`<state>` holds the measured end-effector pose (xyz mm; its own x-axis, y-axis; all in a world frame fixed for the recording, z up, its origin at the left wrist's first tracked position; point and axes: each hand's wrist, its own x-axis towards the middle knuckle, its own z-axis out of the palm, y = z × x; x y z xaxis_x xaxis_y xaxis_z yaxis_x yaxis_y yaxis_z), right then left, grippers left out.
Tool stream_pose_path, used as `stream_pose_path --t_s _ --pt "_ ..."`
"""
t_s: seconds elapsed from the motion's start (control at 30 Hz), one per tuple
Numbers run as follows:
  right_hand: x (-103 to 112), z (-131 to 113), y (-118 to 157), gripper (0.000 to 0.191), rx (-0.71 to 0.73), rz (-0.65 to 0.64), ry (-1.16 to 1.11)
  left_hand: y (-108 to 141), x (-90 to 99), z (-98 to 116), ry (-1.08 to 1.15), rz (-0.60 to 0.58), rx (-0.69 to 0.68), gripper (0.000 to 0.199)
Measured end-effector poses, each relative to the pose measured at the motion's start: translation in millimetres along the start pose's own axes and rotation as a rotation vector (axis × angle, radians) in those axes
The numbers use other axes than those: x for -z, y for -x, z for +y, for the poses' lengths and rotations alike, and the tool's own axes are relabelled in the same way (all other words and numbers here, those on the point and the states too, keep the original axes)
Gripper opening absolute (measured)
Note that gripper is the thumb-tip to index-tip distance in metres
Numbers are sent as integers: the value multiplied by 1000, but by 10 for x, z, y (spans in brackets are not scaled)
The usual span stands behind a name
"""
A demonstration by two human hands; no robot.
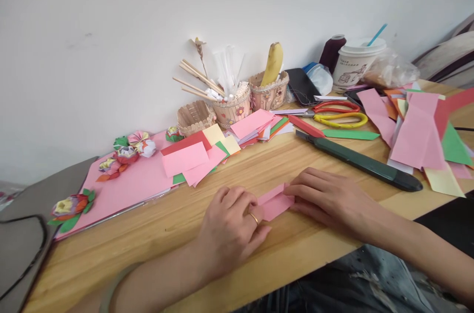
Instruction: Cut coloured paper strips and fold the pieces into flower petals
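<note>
A small pink paper (274, 204) with a lengthwise fold lies on the wooden table between my two hands. My left hand (237, 224), with a ring on one finger, has its curled fingers closed on the paper's left end. At the right end, my right hand (322, 197) pinches the paper, its thumb partly hidden. Behind my right hand lies a dark green utility knife (363, 162). Beyond my left hand are loose pink paper slips (187, 157) on top of red, green and yellow ones.
Folded paper flowers (128, 155) rest on a pink sheet (148, 189) at the left. Small baskets (233, 110) with sticks and a banana (273, 63) stand by the wall. Scissors (340, 119), a lidded cup (353, 66) and a heap of coloured paper strips (418, 130) are at the right.
</note>
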<state>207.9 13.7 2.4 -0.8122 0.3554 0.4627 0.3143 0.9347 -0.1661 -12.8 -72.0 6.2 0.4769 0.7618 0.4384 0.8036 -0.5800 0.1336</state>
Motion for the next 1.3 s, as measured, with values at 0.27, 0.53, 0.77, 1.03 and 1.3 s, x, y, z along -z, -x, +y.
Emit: stream_pose_path --t_s 0.27,0.53,0.77,1.03,1.3 --pt "31 28 -37 26 -75 -100 -109 -14 2 42 177 21 193 13" --pt "-16 17 -60 25 -273 -156 -168 -61 15 75 333 -80 434 10" --pt "-8 -39 -135 18 -373 -180 -133 -77 -27 37 314 -85 470 13" --pt "-57 -80 -132 19 -276 -165 137 -111 -67 4 253 -84 494 14" --pt "-88 -88 -102 24 -219 -112 236 -105 -42 20 165 -117 440 13"
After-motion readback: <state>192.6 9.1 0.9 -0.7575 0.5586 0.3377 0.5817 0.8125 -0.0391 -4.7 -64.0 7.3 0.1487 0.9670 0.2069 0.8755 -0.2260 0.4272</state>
